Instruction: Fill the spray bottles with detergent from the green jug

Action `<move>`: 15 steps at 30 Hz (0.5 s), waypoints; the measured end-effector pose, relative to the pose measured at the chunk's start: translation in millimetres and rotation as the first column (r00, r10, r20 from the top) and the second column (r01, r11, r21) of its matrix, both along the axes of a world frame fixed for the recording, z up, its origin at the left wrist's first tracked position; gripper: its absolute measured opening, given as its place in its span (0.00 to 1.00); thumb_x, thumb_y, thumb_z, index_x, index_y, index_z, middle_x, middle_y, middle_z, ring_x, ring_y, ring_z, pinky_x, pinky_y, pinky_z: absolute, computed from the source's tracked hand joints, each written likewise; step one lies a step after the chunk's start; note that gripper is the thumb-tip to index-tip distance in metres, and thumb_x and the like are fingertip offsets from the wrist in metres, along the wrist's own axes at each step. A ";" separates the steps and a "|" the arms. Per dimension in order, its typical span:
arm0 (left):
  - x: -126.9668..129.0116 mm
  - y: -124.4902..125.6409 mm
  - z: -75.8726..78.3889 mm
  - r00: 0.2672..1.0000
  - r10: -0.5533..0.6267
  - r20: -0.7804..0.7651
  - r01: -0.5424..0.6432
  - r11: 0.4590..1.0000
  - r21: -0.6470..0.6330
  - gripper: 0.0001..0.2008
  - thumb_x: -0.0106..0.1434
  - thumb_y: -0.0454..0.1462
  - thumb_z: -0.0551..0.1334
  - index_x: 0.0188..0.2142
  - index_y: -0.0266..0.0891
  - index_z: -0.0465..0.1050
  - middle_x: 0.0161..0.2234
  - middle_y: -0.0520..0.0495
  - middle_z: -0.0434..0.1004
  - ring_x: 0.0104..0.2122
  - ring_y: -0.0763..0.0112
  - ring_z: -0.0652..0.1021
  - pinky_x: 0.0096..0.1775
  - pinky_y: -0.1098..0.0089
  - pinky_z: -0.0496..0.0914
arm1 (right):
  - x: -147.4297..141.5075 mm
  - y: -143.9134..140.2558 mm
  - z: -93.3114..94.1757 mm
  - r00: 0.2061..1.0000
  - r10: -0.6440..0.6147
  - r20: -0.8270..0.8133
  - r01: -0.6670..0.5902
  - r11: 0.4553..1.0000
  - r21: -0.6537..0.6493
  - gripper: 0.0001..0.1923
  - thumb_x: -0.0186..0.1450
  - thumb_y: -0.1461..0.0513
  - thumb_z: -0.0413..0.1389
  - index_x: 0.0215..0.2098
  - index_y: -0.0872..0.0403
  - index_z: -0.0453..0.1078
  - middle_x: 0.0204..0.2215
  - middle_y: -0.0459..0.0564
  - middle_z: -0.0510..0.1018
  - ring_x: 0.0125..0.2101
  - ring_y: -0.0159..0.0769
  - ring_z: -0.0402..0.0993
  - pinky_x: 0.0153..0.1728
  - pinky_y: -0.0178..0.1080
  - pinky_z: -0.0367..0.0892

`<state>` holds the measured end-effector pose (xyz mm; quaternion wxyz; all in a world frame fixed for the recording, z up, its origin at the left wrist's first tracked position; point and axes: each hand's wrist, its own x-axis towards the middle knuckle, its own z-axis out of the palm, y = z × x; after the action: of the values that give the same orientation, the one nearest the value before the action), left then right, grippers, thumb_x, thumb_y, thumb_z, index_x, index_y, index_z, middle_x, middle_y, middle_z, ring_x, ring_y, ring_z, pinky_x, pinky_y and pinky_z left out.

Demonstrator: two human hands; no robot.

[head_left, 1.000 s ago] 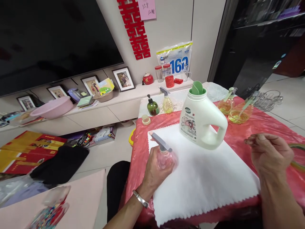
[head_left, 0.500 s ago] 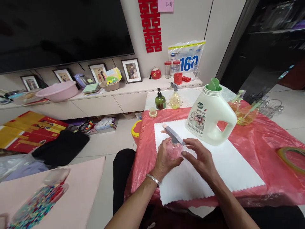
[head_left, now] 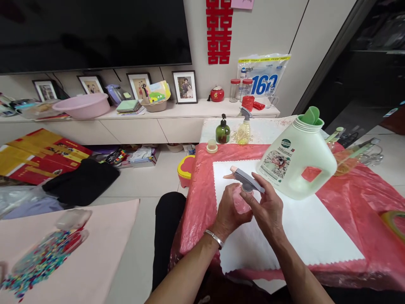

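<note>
Both hands close on a small clear pink plastic spray bottle (head_left: 241, 198) with a grey trigger head — left hand (head_left: 229, 211) cupping its body, right hand (head_left: 267, 209) pinching the neck (fingertips at the collar) — over the white scalloped cloth (head_left: 300, 228).

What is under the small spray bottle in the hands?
A white cloth on the red table cover lies below the spray bottle. Both hands hide the bottle's base, so contact cannot be told.

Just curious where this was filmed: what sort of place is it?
Most likely a home living room: a big television on the wall, framed photos on a low cabinet, and a red paper decoration on the wall.
</note>
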<state>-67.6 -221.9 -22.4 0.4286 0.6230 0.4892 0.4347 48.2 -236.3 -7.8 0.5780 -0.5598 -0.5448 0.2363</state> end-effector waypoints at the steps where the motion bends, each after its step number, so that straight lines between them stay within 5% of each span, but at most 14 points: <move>1: -0.6 0.8 1.0 1.000 -0.013 -0.008 0.013 0.999 0.032 0.28 0.50 0.39 0.72 0.50 0.41 0.69 0.51 0.38 0.74 0.53 0.47 0.75 0.56 0.52 0.70 | 1.1 -0.8 -2.5 1.000 0.008 -0.001 -0.008 1.000 -0.006 0.31 0.62 0.49 0.65 0.60 0.50 0.67 0.55 0.53 0.71 0.54 0.44 0.70 0.55 0.47 0.66; 6: -1.6 5.0 9.3 0.994 -0.102 -0.031 0.107 0.971 0.213 0.23 0.52 0.38 0.70 0.47 0.42 0.72 0.45 0.44 0.78 0.47 0.52 0.78 0.52 0.56 0.73 | 4.0 -7.9 -4.2 0.991 0.127 -0.047 -0.128 0.992 -0.021 0.27 0.69 0.51 0.58 0.63 0.48 0.63 0.56 0.52 0.70 0.56 0.41 0.68 0.60 0.49 0.64; 10: 0.8 5.1 13.7 0.991 -0.087 -0.105 0.114 0.952 0.283 0.18 0.53 0.37 0.68 0.45 0.43 0.74 0.43 0.44 0.80 0.48 0.50 0.77 0.54 0.55 0.71 | 1.7 -8.5 1.4 0.970 0.231 -0.074 -0.232 0.973 -0.005 0.19 0.70 0.51 0.58 0.55 0.50 0.70 0.52 0.51 0.72 0.52 0.39 0.70 0.56 0.44 0.67; 15: 1.9 4.7 10.0 0.986 -0.078 -0.149 0.121 0.944 0.307 0.12 0.54 0.36 0.67 0.39 0.44 0.75 0.38 0.46 0.80 0.41 0.54 0.79 0.49 0.56 0.74 | -1.0 0.3 -2.2 0.981 0.179 -0.076 -0.177 0.984 0.028 0.18 0.64 0.51 0.65 0.46 0.52 0.72 0.44 0.50 0.73 0.46 0.38 0.71 0.50 0.42 0.69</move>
<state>-65.7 -217.2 -12.4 0.3113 0.7352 0.4093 0.4417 47.2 -236.0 -10.0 0.5814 -0.4929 -0.5720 0.3031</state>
